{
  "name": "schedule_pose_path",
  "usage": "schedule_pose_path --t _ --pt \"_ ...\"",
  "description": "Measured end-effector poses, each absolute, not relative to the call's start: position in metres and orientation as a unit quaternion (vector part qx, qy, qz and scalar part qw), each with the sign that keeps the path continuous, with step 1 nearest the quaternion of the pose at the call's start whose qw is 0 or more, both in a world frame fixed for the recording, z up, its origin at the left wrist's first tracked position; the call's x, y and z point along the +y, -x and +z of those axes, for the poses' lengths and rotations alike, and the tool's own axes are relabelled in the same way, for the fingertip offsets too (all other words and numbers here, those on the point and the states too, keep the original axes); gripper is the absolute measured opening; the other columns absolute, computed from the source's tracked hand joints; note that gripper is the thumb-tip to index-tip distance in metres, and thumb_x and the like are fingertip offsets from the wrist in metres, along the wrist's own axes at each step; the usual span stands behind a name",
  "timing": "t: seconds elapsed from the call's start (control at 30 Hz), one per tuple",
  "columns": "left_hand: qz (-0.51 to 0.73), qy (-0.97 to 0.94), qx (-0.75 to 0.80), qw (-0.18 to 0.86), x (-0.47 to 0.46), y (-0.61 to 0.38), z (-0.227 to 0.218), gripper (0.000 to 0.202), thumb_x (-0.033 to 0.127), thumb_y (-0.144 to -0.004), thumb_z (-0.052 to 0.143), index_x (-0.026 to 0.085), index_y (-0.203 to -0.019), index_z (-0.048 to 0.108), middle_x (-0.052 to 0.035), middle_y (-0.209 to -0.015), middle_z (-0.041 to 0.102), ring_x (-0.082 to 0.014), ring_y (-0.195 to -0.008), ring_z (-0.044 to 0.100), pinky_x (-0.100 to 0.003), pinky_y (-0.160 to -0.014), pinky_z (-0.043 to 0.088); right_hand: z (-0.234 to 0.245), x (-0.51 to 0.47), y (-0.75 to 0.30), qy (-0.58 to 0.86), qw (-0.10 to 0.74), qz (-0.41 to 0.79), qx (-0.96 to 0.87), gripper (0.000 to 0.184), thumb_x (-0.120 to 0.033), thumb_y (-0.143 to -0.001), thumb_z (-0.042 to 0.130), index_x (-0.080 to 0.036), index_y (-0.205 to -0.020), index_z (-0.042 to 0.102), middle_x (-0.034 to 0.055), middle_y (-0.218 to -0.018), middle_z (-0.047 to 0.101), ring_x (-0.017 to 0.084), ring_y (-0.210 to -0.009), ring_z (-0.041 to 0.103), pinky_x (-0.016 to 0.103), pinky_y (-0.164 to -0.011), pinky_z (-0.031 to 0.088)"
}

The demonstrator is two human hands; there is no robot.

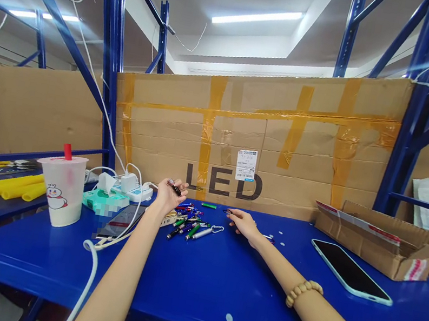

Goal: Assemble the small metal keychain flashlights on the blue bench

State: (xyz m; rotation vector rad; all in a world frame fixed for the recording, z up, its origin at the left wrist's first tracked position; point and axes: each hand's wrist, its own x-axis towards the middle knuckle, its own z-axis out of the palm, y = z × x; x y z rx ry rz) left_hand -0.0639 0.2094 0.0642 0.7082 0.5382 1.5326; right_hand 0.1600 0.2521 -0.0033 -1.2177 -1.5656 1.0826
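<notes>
My left hand (169, 197), palm turned up, is closed around a small black cylinder (175, 189) with a silvery end, like a mini flashlight. It hovers over the left side of a pile of small metallic cylinders (187, 224) in green, blue, red and black. One silver cylinder (202, 233) with a wire clip lies at the pile's right edge. Right of the pile, my right hand (244, 224) has its fingers pinched near the table. A tiny dark bit shows at its fingertips, too small to name. Purple pieces (268, 239) lie beside that wrist.
On the blue table (194, 283) a phone (350, 271) and an open cardboard box (373, 242) lie right. Left are a cup (61, 190), a wipes pack (105, 201), a tablet (122, 222), a power strip (140, 193) and a white cable (87, 276). Taped cardboard (161, 135) stands behind.
</notes>
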Motion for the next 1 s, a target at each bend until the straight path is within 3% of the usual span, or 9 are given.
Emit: schedule_pose_path --t 0.07,0.17,0.3,0.4,0.47,0.57,0.7,0.83,1.0 --pt "0.676 -0.293 0.246 0.63 0.209 0.063 0.064 0.015 0.022 -0.066 0.028 0.018 -0.056 0.017 -0.0066 -0.055 0.043 -0.0103 -0.036 0.027 -0.019 -0.034 0.014 -0.005 0.253 -0.159 0.476 0.421 0.438 -0.636 0.038 -0.007 -0.077 0.05 -0.013 -0.114 0.056 0.0059 -0.103 0.058 0.006 -0.069 0.054 0.009 -0.043 0.038" --pt "0.715 -0.248 0.275 0.593 0.209 0.066 0.065 0.016 0.024 -0.07 0.024 0.018 -0.056 0.018 -0.0036 -0.05 0.038 -0.0094 -0.034 0.024 -0.018 -0.034 0.009 -0.005 0.253 -0.157 0.446 0.403 0.439 -0.668 0.051 -0.001 -0.073 0.051 -0.015 -0.122 0.05 0.0073 -0.119 0.05 0.011 -0.09 0.056 0.015 -0.066 0.048" --pt "0.791 -0.166 0.318 0.496 0.209 0.074 0.066 0.02 0.024 -0.075 0.022 0.018 -0.056 0.021 0.0018 -0.045 0.028 -0.0075 -0.031 0.021 -0.018 -0.033 0.007 -0.001 0.242 -0.14 0.374 0.393 0.302 -0.784 0.043 -0.011 -0.075 0.057 -0.015 -0.118 0.053 0.0076 -0.12 0.049 0.017 -0.109 0.048 0.03 -0.095 0.039" --pt "0.816 -0.146 0.304 0.469 0.207 0.078 0.068 0.022 0.025 -0.076 0.022 0.017 -0.056 0.022 0.003 -0.045 0.026 -0.0067 -0.03 0.02 -0.018 -0.033 0.008 -0.001 0.225 -0.115 0.252 0.367 0.139 -0.885 0.031 -0.021 -0.076 0.06 -0.017 -0.107 0.06 0.0064 -0.113 0.053 0.017 -0.108 0.047 0.033 -0.098 0.035" --pt "0.819 -0.147 0.296 0.469 0.207 0.078 0.068 0.023 0.026 -0.077 0.022 0.017 -0.056 0.022 0.0031 -0.045 0.027 -0.0067 -0.03 0.021 -0.018 -0.033 0.008 -0.004 0.213 -0.097 0.204 0.3 0.058 -0.93 0.033 -0.023 -0.081 0.056 -0.02 -0.113 0.056 0.0062 -0.117 0.051 0.018 -0.112 0.044 0.036 -0.097 0.034" --pt "0.812 -0.153 0.293 0.482 0.206 0.076 0.069 0.022 0.025 -0.077 0.023 0.018 -0.056 0.023 0.0033 -0.044 0.027 -0.0068 -0.03 0.021 -0.018 -0.033 0.008 -0.007 0.202 -0.078 0.181 0.221 -0.073 -0.956 0.025 -0.019 -0.087 0.047 -0.022 -0.111 0.057 0.0055 -0.119 0.048 0.018 -0.115 0.04 0.038 -0.098 0.03" --pt "0.807 -0.162 0.287 0.489 0.207 0.074 0.068 0.022 0.026 -0.076 0.022 0.018 -0.056 0.022 0.0039 -0.044 0.025 -0.0066 -0.03 0.021 -0.018 -0.032 0.008 -0.005 0.199 -0.071 0.166 0.18 -0.171 -0.954 0.011 -0.019 -0.085 0.052 -0.017 -0.094 0.058 0.0055 -0.106 0.054 0.019 -0.106 0.046 0.038 -0.095 0.032" --pt "0.804 -0.171 0.299 0.485 0.207 0.073 0.068 0.023 0.027 -0.076 0.022 0.018 -0.056 0.022 0.0039 -0.044 0.025 -0.0064 -0.029 0.02 -0.018 -0.032 0.007 -0.007 0.201 -0.075 0.221 0.216 -0.105 -0.945 0.012 -0.019 -0.086 0.049 -0.014 -0.097 0.05 0.0085 -0.098 0.057 0.021 -0.096 0.052 0.04 -0.089 0.037" --pt "0.803 -0.17 0.307 0.481 0.207 0.072 0.066 0.022 0.027 -0.076 0.023 0.018 -0.056 0.022 0.0037 -0.044 0.025 -0.0065 -0.029 0.021 -0.018 -0.031 0.008 -0.011 0.211 -0.088 0.341 0.463 0.33 -0.749 0.016 -0.029 -0.093 0.029 -0.018 -0.105 0.029 0.0084 -0.095 0.055 0.018 -0.082 0.06 0.033 -0.07 0.05"
